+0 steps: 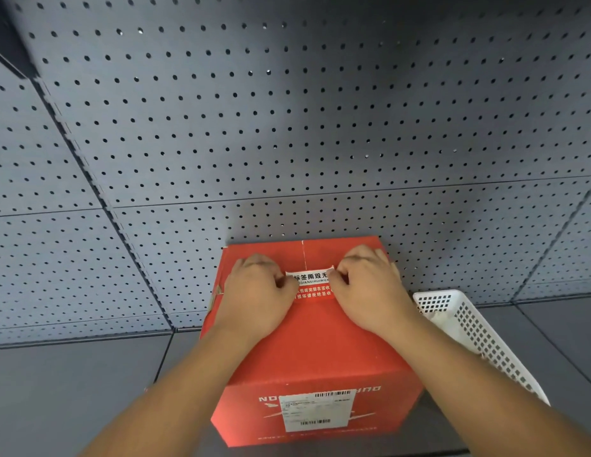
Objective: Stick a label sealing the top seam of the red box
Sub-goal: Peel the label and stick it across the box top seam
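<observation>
A red cardboard box (317, 341) stands on the grey surface against the pegboard wall. Its top seam (303, 255) runs away from me down the middle. A white and red label (312, 285) with printed characters lies across that seam. My left hand (257, 291) rests on the box top with fingers curled on the label's left end. My right hand (370, 286) mirrors it on the label's right end. Both ends of the label are hidden under my fingers. A white shipping label (317, 412) is stuck on the box's near face.
A white perforated plastic basket (475, 331) sits just right of the box, touching it. A grey pegboard wall (287, 127) rises directly behind the box. Grey tabletop (73, 384) extends to the left and right.
</observation>
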### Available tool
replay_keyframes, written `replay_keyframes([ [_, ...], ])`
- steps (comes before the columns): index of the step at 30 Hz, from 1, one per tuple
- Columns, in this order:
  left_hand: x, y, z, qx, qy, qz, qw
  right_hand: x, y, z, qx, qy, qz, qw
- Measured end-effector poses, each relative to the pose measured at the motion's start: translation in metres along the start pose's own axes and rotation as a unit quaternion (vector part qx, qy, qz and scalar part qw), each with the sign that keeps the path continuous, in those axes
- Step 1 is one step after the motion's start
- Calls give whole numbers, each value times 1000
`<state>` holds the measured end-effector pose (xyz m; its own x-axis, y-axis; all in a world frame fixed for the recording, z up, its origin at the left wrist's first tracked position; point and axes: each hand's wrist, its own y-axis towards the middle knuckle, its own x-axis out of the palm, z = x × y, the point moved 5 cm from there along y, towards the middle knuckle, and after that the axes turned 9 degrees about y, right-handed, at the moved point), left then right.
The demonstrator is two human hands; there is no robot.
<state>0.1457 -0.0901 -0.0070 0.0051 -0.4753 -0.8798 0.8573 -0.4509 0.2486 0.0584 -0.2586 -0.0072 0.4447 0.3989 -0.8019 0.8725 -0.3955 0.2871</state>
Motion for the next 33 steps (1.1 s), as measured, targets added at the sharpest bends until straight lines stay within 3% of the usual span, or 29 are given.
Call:
replay_keyframes([
  [21, 1, -3, 0, 7, 4, 27, 1000, 2, -3, 0, 3, 1, 26, 1000],
  [29, 2, -5, 0, 74, -24, 41, 996, -1, -5, 4, 5, 37, 47, 998],
  [33, -1, -10, 11, 143, -7, 32, 989, -5, -10, -7, -69, 32, 31, 997],
])
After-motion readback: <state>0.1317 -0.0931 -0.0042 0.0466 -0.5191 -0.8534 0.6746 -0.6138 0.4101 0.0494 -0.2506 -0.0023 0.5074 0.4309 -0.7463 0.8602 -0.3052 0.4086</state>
